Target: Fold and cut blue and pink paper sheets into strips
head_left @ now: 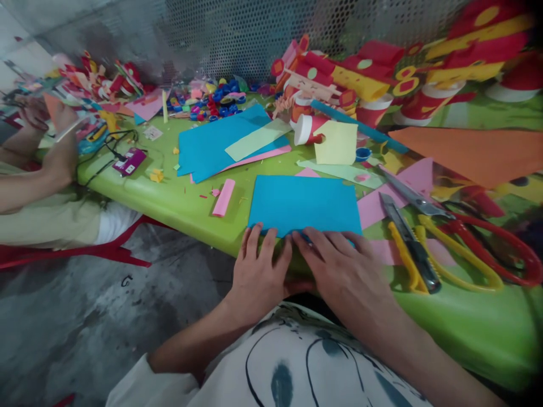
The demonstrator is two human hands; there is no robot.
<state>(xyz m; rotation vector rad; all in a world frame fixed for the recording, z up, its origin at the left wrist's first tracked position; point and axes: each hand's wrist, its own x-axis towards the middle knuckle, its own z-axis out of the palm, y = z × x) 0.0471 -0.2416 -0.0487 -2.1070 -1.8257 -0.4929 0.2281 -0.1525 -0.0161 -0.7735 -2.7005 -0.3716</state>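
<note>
A blue sheet of paper (pixel 303 203) lies on the green table in front of me, its near edge at the table's front edge. My left hand (pixel 261 265) is at the left part of that near edge, fingertips bent over it. My right hand (pixel 345 265) grips the same edge further right, its fingers close together. A little blue shows by the right fingertips, where the edge looks curled. The undersides of both hands are hidden. To the left of the sheet is a small pink paper piece (pixel 224 198).
On the right lie a box cutter (pixel 409 243), scissors with yellow and red handles (pixel 424 206) and orange paper (pixel 470 152). More blue paper (pixel 220 138) and red cup crafts (pixel 311 130) sit behind. A purple device (pixel 129 162) is near another person's hands (pixel 63 121) at left.
</note>
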